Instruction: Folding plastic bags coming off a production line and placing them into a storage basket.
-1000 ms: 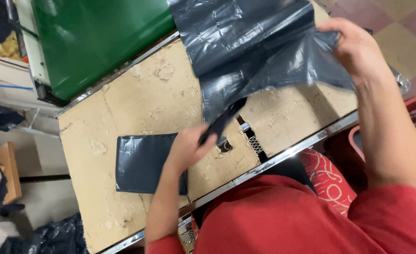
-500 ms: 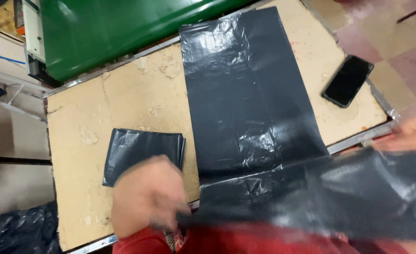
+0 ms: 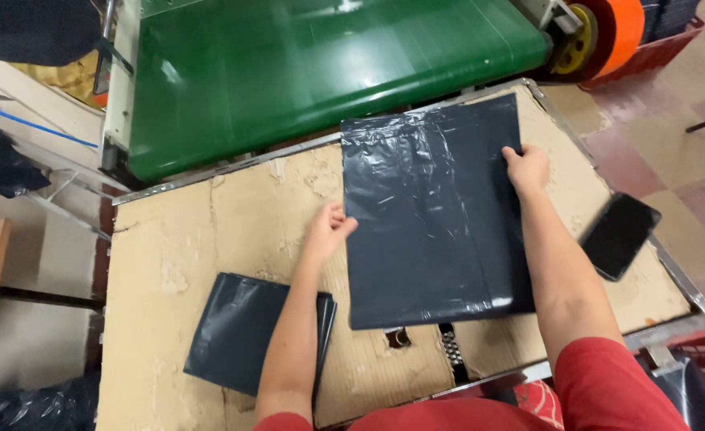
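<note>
Head view, looking down on the work. The dark plastic bag [image 3: 436, 215], which half a second ago lay with a second sheet held up in front of it at the near edge, now lies alone and flat on the counter [image 3: 209, 239], toward its far right part, its far edge close to the counter's far edge. No sheet is held in the air any longer. The left hand [image 3: 330, 229] has come forward from the near edge and now rests at the bag's left edge, fingers curled and touching that edge. The right hand [image 3: 528, 166], earlier low at the right, now lies on the bag's right edge near the far right corner, fingers bent and pressing the plastic down. The folded stack of dark bags [image 3: 248, 331] remains near the counter's near left part, partly crossed by the left forearm. The black phone [image 3: 620, 235] lies at the counter's right edge, as before.

Surface: a worn, patchy brown board in a metal frame, with a small hole near the near edge. Beyond the far edge runs a green conveyor belt [image 3: 328, 72] with an orange roller [image 3: 608, 28] at its right end. Chequered floor tiles show at right; a red crate [image 3: 703, 375] stands at the near right corner.
</note>
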